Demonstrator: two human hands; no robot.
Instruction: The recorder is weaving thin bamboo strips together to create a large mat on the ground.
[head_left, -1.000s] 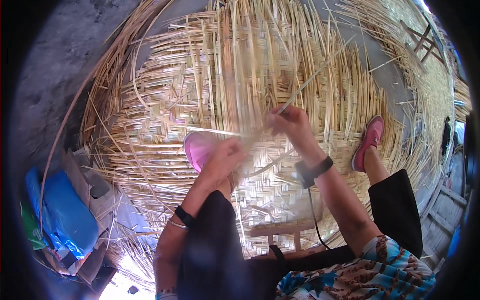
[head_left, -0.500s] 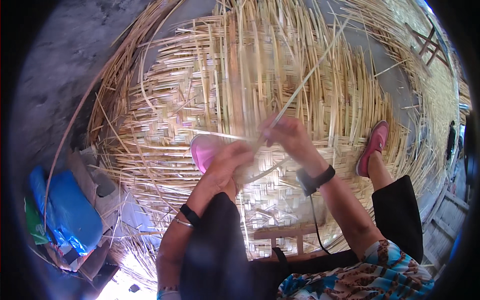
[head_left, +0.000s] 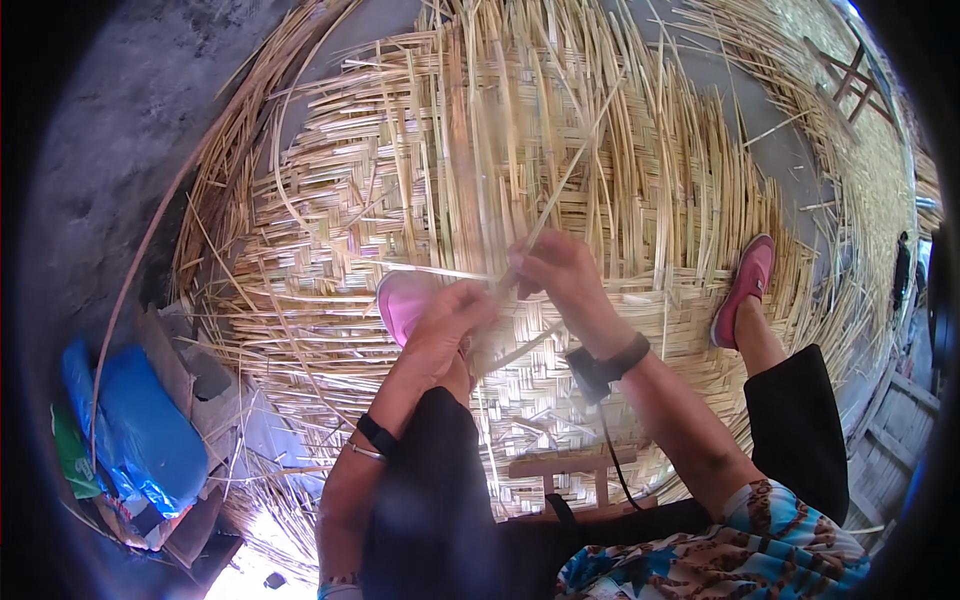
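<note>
blue plastic bundle (head_left: pixel 155 425), left | green plastic (head_left: pixel 74 452) beside it | perhaps cardboard (head_left: pixel 168 358) | wooden crossbars (head_left: pixel 850 72), upper right

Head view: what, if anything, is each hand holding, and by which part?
The right hand pinches a thin pale strip at the lower end of its clearly visible length. Blur hides whether the left hand grips it too.
</note>
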